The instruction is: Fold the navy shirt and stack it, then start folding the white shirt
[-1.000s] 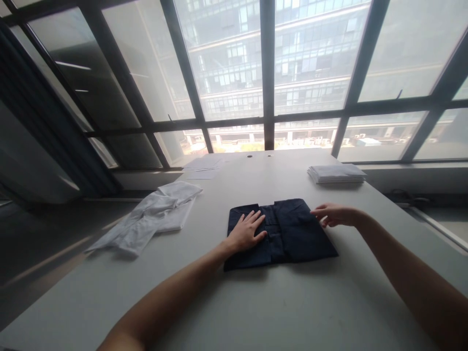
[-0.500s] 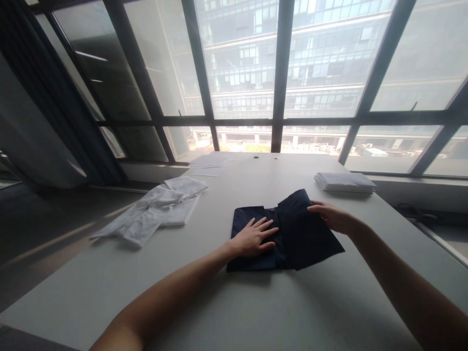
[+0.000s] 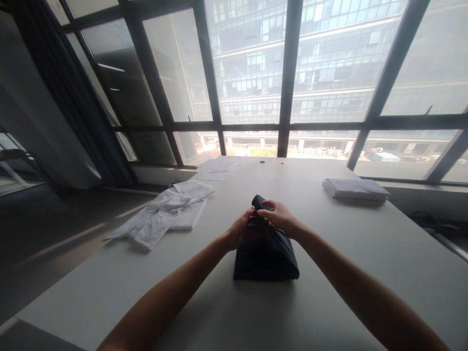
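Observation:
A dark navy cloth, folded over on itself, stands partly raised on the white table in front of me. Its upper layer bends up into a loose fold, and the lower part lies on the tabletop. My right hand is closed around the top edge of the fold, fingers curled. At the fold's left side my left hand pinches the cloth, its fingertips close to those of the right. Shadow hides some fingers and the inside of the fold. I cannot make out what kind of garment it is.
A crumpled white garment lies at the left edge of the table. White paper sheets rest at the far left, and a stack of folded white cloth sits at the right. Windows rise behind the table.
My right hand has brought the cloth's right flap over to the left. My left hand has gone from lying flat on the cloth to gripping it beside the right hand.

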`<state>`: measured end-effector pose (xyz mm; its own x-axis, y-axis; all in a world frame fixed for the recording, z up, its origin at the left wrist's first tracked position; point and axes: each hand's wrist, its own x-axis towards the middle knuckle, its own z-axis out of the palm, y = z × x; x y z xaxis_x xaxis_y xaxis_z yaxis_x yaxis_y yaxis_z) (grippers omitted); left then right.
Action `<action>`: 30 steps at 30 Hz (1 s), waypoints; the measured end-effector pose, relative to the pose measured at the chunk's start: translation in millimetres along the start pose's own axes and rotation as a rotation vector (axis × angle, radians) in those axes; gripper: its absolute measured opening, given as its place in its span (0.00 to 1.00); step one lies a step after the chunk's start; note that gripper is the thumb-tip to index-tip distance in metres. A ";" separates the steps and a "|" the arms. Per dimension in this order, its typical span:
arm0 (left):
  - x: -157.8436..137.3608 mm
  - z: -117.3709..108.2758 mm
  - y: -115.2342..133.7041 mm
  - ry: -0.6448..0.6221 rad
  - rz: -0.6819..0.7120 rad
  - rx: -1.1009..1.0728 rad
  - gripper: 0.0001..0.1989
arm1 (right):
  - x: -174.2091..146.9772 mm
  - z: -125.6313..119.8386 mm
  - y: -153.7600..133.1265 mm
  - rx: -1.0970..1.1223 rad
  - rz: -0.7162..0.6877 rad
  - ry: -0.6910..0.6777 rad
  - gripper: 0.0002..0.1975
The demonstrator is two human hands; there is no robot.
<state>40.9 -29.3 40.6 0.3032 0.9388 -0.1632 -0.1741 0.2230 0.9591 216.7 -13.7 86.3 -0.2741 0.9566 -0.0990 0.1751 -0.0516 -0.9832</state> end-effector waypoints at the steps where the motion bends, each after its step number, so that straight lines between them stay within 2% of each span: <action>1: -2.3 -0.9 -1.4 -0.011 -0.054 -0.045 0.24 | 2.1 9.7 6.4 0.013 0.001 -0.057 0.26; 3: -5.0 -0.7 -5.4 0.019 -0.090 -0.092 0.21 | 4.4 20.5 18.6 0.056 -0.011 -0.131 0.23; 5: -5.4 2.6 -8.2 0.082 -0.078 -0.109 0.17 | 4.3 18.6 27.2 0.095 -0.056 -0.114 0.18; 9: -2.3 17.1 -1.7 0.098 -0.083 -0.138 0.25 | 1.8 -11.2 32.3 0.112 -0.117 0.061 0.13; 13: 5.2 24.4 9.8 -0.007 -0.041 -0.261 0.24 | 6.7 -41.8 43.9 -0.023 -0.181 0.278 0.15; 16: 8.8 11.3 8.0 -0.005 -0.191 -0.337 0.21 | 14.9 -50.5 66.8 -0.212 -0.344 0.370 0.20; 18: 7.1 -2.2 3.0 0.003 -0.328 -0.374 0.19 | 19.4 -48.7 85.2 -0.336 -0.418 0.339 0.24; 20: 2.5 -13.6 -1.2 -0.023 -0.387 -0.411 0.19 | 21.8 -42.5 101.2 -0.443 -0.428 0.257 0.27; 24: -6.8 -23.9 -2.5 -0.038 -0.338 -0.409 0.19 | 20.4 -26.9 116.6 -0.648 -0.357 0.113 0.30; 28: -8.2 -32.3 -4.9 0.040 -0.359 -0.285 0.18 | 15.0 -19.1 115.3 -0.817 -0.305 0.056 0.33; 30: -7.5 -37.3 -8.0 0.075 -0.284 -0.212 0.18 | 12.2 -17.8 113.0 -0.864 -0.295 0.028 0.35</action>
<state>5.2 -28.3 25.5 0.2987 0.8467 -0.4403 -0.2860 0.5196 0.8051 249.9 -2.7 -23.3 -0.3995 0.9038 0.1532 0.7515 0.4186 -0.5099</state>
